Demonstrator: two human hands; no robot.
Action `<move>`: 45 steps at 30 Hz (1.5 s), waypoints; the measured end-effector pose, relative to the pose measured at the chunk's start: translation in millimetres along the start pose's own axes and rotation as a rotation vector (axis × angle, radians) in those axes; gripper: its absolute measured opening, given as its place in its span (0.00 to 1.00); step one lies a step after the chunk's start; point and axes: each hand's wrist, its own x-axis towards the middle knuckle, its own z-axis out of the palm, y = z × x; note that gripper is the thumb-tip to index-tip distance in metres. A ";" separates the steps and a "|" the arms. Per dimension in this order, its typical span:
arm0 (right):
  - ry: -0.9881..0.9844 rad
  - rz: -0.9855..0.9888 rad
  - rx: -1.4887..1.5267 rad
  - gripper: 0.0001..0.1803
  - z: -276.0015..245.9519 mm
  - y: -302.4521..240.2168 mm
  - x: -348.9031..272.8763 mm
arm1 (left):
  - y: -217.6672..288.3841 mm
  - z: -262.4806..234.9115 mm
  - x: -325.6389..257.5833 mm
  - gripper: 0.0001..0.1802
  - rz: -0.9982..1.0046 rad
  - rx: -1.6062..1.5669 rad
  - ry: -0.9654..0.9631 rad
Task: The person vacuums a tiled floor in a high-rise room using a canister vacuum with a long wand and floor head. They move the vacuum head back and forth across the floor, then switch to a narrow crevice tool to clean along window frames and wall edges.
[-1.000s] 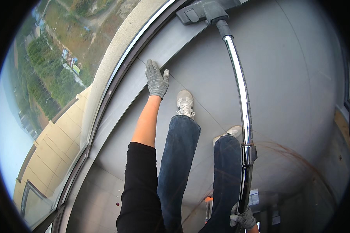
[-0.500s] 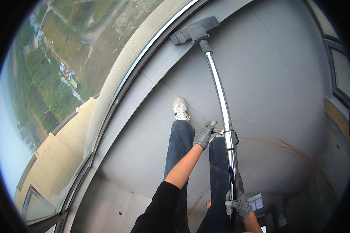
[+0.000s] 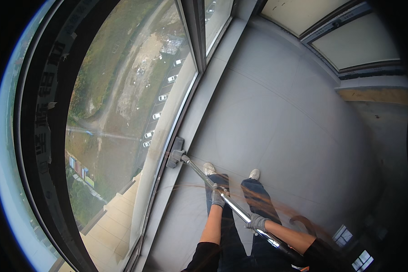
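Note:
A shiny metal vacuum wand (image 3: 233, 207) runs from the lower right up to a dark floor nozzle (image 3: 175, 154) that lies against the base of the window frame. My left hand (image 3: 218, 198), in a grey glove, grips the wand about midway along. My right hand (image 3: 256, 222), also gloved, holds the wand lower down, nearer my body. Below the wand are my legs in blue jeans and my light shoes (image 3: 208, 169) on the grey floor.
A tall glass window (image 3: 136, 104) fills the left side, showing ground and parked cars far below. Its sill (image 3: 213, 86) runs diagonally up. Grey floor tiles (image 3: 294, 127) spread to the right, with a wall and window panels (image 3: 349, 41) at the far end.
The view has swung and lifted. My left hand, resting on the floor a second ago, has gone to the wand and now grips it. The nozzle now lies against the window base.

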 end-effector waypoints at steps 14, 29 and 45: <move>-0.063 0.004 0.001 0.32 -157.1 -95.8 -69.1 | -26.4 133.7 46.0 0.28 -0.040 -0.050 0.018; -0.138 -0.055 0.122 0.46 -554.3 -313.0 -194.9 | -86.5 613.0 119.0 0.23 0.049 0.095 0.194; 0.067 -0.072 0.241 0.47 -686.0 -411.0 -257.9 | -111.5 853.9 154.5 0.15 -0.013 0.150 0.048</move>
